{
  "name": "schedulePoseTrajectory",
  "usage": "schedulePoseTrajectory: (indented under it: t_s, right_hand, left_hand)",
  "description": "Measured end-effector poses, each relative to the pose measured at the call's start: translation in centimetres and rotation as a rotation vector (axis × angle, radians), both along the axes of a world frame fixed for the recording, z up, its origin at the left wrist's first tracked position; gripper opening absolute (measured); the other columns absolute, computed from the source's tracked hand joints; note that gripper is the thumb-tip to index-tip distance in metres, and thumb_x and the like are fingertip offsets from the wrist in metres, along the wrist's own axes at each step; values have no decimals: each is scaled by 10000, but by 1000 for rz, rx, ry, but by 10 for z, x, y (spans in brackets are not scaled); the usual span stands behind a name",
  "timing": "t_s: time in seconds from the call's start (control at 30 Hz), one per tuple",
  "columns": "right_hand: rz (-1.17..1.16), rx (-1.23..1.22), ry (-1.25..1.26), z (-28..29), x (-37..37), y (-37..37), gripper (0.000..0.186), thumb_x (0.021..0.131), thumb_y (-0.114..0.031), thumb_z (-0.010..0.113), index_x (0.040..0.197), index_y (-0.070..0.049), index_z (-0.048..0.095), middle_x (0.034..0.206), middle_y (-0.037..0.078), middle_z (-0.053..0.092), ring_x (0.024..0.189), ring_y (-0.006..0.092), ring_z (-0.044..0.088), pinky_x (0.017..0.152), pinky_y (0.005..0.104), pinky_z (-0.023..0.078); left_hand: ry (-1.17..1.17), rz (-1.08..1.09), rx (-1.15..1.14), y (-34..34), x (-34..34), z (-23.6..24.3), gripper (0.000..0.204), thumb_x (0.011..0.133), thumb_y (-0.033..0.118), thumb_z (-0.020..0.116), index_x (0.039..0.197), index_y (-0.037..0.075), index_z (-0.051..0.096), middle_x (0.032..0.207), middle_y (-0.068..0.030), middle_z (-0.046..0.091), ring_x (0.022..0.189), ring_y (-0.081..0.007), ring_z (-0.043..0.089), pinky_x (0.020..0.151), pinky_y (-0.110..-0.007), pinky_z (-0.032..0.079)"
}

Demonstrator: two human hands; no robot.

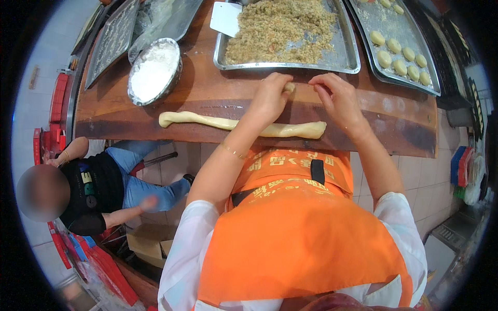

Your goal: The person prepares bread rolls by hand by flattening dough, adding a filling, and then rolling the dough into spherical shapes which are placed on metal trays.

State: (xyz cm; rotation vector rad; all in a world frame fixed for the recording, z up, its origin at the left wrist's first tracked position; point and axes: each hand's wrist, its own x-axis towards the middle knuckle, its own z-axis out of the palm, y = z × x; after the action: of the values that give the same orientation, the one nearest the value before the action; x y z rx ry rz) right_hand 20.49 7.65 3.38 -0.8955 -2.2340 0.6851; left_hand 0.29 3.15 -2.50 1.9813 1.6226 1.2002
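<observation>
My left hand [273, 96] is closed around a small lump of pale dough [290, 87], which shows at its fingertips. A short gap to the right, my right hand [338, 97] has its fingers bent in toward the thumb; whatever they pinch, if anything, is hidden. Both hands are over the wooden table, just below a metal tray [290, 66] of crumbly tan filling [285, 31]. Nearer to me lies a long rope of dough [295, 130], passing under my left forearm.
A bowl of white flour [153, 72] stands at the left, beside metal trays [111, 44]. A white scraper [225, 18] rests in the filling tray's corner. At the right, another tray [381, 78] holds several round dough pieces [399, 67]. A person [96, 192] sits at the left.
</observation>
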Motion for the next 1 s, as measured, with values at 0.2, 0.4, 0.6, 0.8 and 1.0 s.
schedulePoseTrajectory:
  t_s: [0.2, 0.4, 0.6, 0.8, 1.0]
  right_hand:
    - [106, 20, -240, -9, 26, -54, 397, 774, -131, 756, 1120, -52, 578, 1076, 174, 582, 1037, 379, 548, 903, 458, 450]
    - [94, -1, -244, -46, 39, -60, 541, 729, -158, 802, 1190, -50, 538, 1076, 150, 599, 1020, 359, 573, 909, 429, 462]
    - [-119, -567, 153, -27, 29, -54, 377, 833, -116, 701, 1172, -44, 552, 1039, 174, 621, 970, 382, 603, 852, 433, 496]
    - [-106, -119, 67, -31, 28, -58, 386, 811, -110, 750, 1149, -49, 575, 1016, 163, 602, 953, 383, 602, 838, 412, 500]
    - [-265, -473, 58, -40, 58, -54, 206, 833, -110, 713, 1021, -46, 658, 1040, 127, 617, 953, 346, 612, 832, 392, 499]
  left_hand:
    - [305, -78, -8, -58, 19, 8, 432, 787, 109, 729, 1192, 31, 602, 1057, -171, 593, 982, -386, 571, 844, -453, 477]
    - [366, -208, -72, -75, 13, 8, 592, 754, 161, 775, 1288, 54, 543, 1078, -148, 579, 987, -351, 574, 829, -441, 482]
    - [233, -239, -116, -55, 33, 16, 596, 747, 120, 763, 1282, 54, 509, 1056, -149, 586, 961, -371, 586, 806, -453, 493]
    - [193, -227, -139, -38, 45, 13, 348, 758, 129, 747, 1027, 57, 538, 965, -155, 604, 892, -399, 609, 723, -469, 507]
    - [350, -273, -222, -42, 40, 19, 226, 821, 186, 722, 965, 81, 583, 939, -123, 626, 889, -362, 627, 732, -460, 509]
